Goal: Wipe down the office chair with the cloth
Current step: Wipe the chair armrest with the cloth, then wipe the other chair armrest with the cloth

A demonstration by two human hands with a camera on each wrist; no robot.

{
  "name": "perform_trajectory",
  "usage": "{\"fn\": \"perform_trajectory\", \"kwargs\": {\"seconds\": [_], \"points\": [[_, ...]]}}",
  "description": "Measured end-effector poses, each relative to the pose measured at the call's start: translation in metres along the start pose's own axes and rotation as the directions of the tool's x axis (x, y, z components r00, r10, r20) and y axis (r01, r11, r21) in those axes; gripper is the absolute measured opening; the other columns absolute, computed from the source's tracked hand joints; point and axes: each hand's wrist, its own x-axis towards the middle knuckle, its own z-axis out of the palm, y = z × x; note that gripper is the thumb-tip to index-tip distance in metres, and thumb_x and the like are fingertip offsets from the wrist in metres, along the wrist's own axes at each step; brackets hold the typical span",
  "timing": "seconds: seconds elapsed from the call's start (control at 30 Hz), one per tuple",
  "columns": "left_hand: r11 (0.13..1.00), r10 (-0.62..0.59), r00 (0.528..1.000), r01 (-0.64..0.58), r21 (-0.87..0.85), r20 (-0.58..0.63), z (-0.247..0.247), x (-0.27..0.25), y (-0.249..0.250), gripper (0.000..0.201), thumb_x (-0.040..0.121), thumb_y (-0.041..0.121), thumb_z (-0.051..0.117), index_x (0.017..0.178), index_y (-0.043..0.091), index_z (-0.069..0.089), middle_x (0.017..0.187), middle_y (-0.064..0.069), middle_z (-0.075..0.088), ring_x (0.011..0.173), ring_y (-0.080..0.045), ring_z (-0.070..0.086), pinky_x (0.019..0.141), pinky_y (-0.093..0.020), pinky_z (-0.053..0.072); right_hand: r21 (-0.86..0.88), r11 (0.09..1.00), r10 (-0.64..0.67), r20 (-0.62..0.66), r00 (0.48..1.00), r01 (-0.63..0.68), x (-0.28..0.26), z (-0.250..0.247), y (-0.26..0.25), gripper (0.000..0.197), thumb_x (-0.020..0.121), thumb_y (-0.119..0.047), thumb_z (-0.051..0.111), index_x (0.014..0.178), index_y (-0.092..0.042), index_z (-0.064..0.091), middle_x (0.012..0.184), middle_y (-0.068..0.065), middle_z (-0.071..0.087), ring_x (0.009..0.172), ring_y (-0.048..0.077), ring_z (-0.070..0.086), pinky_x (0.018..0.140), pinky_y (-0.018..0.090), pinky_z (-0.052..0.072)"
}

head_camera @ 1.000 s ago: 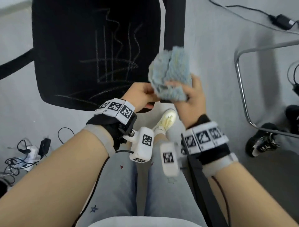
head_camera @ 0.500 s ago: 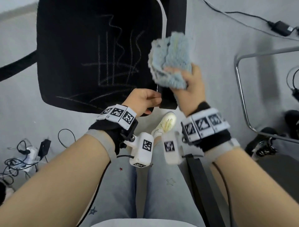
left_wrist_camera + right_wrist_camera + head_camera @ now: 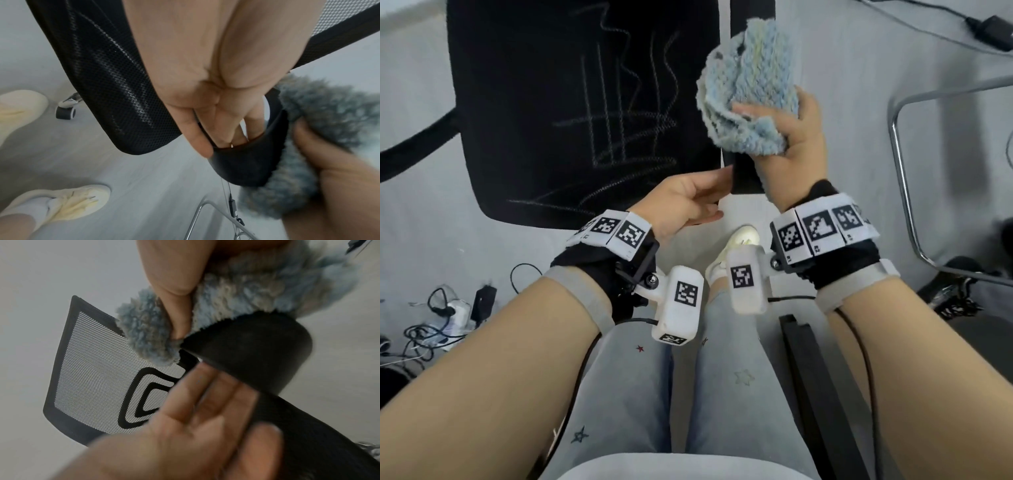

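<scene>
The office chair's black mesh seat [image 3: 585,102], streaked with pale marks, is in front of my knees. Its black armrest [image 3: 744,178] runs along the seat's right side. My left hand [image 3: 688,202] grips the armrest's near tip, with the fingers curled under it [image 3: 246,164]. My right hand [image 3: 801,144] holds a bunched fluffy blue cloth [image 3: 750,78] and presses it on the armrest just beyond that tip. The right wrist view shows the cloth [image 3: 246,293] wrapped over the armrest [image 3: 257,353], with the mesh backrest [image 3: 92,369] behind.
A chrome tube frame [image 3: 900,171] stands on the floor to the right, with black shoes [image 3: 955,291] beside it. Cables and a power strip [image 3: 448,308] lie at the left. A power adapter [image 3: 993,31] lies at the top right. A dark bar [image 3: 818,394] runs by my right leg.
My right hand has slid the cloth away from me along the armrest. My left hand has stayed at the armrest's near tip.
</scene>
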Motion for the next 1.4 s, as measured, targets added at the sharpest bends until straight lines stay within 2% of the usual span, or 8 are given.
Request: {"fn": "perform_trajectory", "kwargs": {"seconds": [0.17,0.37,0.43,0.5,0.67,1.0,1.2,1.4], "points": [[0.996,0.006,1.000,-0.007,-0.087,-0.008,0.006,0.001,0.003,0.058,0.077,-0.029,0.036,0.131,-0.005,0.039,0.120,-0.009,0.053,0.102,-0.009,0.055,0.095,-0.022,0.044,0.002,1.000,-0.024,-0.024,0.999,0.024,-0.043,-0.001,0.028,0.037,0.070,-0.002,0.076,0.098,-0.025,0.068,0.131,0.003,0.033,0.127,0.018,0.032,0.108,0.025,0.035],[1.000,0.006,0.998,-0.005,-0.021,0.064,0.003,-0.001,0.003,0.084,0.068,-0.028,0.034,0.140,0.015,0.034,0.141,0.000,0.045,0.132,-0.011,0.039,0.108,-0.030,0.031,0.221,0.840,0.535,-0.188,0.823,-0.496,-0.080,0.015,0.059,0.054,0.078,0.014,0.055,0.089,-0.036,0.069,0.110,0.003,0.054,0.102,0.024,0.055,0.082,0.012,0.048],[1.000,0.020,0.998,-0.021,0.020,0.067,0.001,0.000,0.003,0.087,0.069,-0.028,0.030,0.141,0.020,0.033,0.144,0.003,0.042,0.136,-0.010,0.034,0.111,-0.030,0.025,0.359,0.676,0.732,-0.233,0.640,-0.643,-0.081,0.015,0.062,0.014,0.086,-0.002,0.058,0.093,-0.012,0.064,0.099,0.010,0.061,0.093,0.025,0.057,0.078,0.013,0.050],[0.999,0.018,0.997,-0.020,0.032,0.078,0.001,0.001,0.004,0.088,0.067,-0.027,0.030,0.142,0.019,0.033,0.144,0.004,0.042,0.136,-0.009,0.033,0.111,-0.027,0.026,0.621,0.394,0.872,-0.020,0.489,-0.677,-0.081,0.017,0.063,0.029,0.089,-0.025,0.058,0.109,-0.004,0.060,0.108,0.014,0.064,0.102,0.030,0.061,0.093,0.038,0.050],[0.997,0.069,0.993,-0.072,0.030,0.100,0.004,-0.002,0.009,0.093,0.051,-0.016,0.037,0.142,0.004,0.030,0.146,-0.007,0.038,0.136,-0.011,0.034,0.114,-0.021,0.024,0.788,-0.116,0.759,0.463,0.458,-0.605,-0.069,0.016,0.025,0.052,0.093,-0.042,0.044,0.127,-0.003,0.050,0.125,0.019,0.057,0.107,0.031,0.058,0.087,0.042,0.048],[0.998,-0.027,1.000,0.028,0.049,-0.015,0.016,-0.011,0.034,0.089,0.063,-0.033,0.020,0.139,0.012,0.039,0.130,0.000,0.051,0.119,-0.013,0.050,0.067,-0.007,0.047,0.815,0.012,0.718,0.396,0.572,-0.579,-0.062,-0.019,-0.051,0.037,0.095,-0.026,0.042,0.116,0.002,0.055,0.093,0.017,0.068,0.072,0.027,0.067,0.052,0.032,0.057],[0.998,0.025,0.991,-0.031,-0.049,-0.129,-0.015,-0.033,0.043,0.071,0.075,-0.030,0.023,0.133,0.005,0.042,0.135,-0.016,0.049,0.115,-0.022,0.051,0.103,-0.041,0.037,0.763,0.113,0.641,0.434,0.634,-0.637,-0.043,-0.009,-0.090,0.044,0.090,-0.033,0.045,0.126,-0.009,0.053,0.117,0.017,0.061,0.091,0.030,0.062,0.071,0.037,0.054],[0.989,0.008,0.949,-0.053,-0.135,-0.314,-0.097,-0.074,0.024,0.055,0.084,-0.011,0.038,0.121,0.026,0.053,0.109,0.010,0.065,0.110,-0.011,0.059,0.100,-0.034,0.042,0.673,0.238,0.695,0.386,0.606,-0.701,-0.039,0.062,-0.115,0.041,0.089,-0.030,0.052,0.125,-0.011,0.052,0.121,0.017,0.060,0.104,0.034,0.060,0.078,0.044,0.052]]}}
